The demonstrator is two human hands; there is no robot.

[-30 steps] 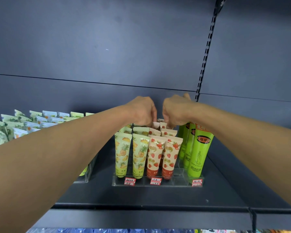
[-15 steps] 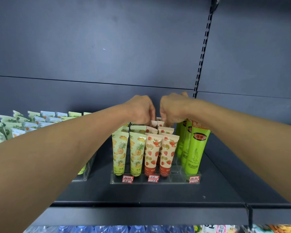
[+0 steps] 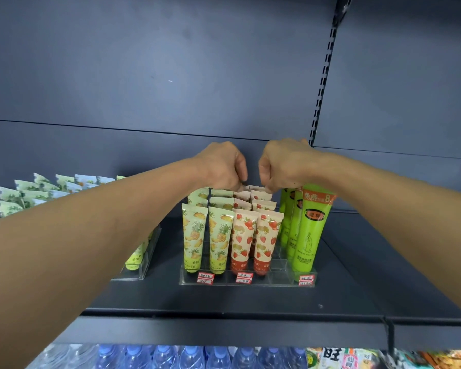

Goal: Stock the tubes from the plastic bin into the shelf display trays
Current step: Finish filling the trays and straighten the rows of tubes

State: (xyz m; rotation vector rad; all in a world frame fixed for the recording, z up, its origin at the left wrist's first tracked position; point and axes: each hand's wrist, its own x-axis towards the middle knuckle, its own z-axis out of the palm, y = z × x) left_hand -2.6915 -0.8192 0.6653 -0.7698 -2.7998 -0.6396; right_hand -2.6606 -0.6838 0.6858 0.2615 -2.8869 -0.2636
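Since the earlier frames both hands have stayed at the rear rows of the clear display tray [image 3: 246, 282], only shifting slightly, and the tube rows are unchanged. The left hand [image 3: 221, 166] has its fingers curled down onto the crimped tops of the rear tubes; whether its grip pinches a tube cannot be told, because the fingertips are hidden. The right hand [image 3: 282, 163] is likewise curled, its fingertips at the tops of the rear strawberry tubes [image 3: 250, 235], and its grip is equally unclear. The tray stands on the dark shelf [image 3: 224, 302], towards its middle and set back from the front edge. In it, from left to right, stand two columns of pineapple tubes [image 3: 206, 235], pale yellow-green with pineapple prints, two columns of cream strawberry tubes with red bases, and a column of taller bright green tubes [image 3: 310, 230] with an orange band. All stand cap-down, crimped ends up. Red-and-white price labels [image 3: 244, 277] line the tray's front wall. A second tray [image 3: 141, 270] of pale leaf-printed tubes [image 3: 24, 193] sits towards the shelf's left edge.
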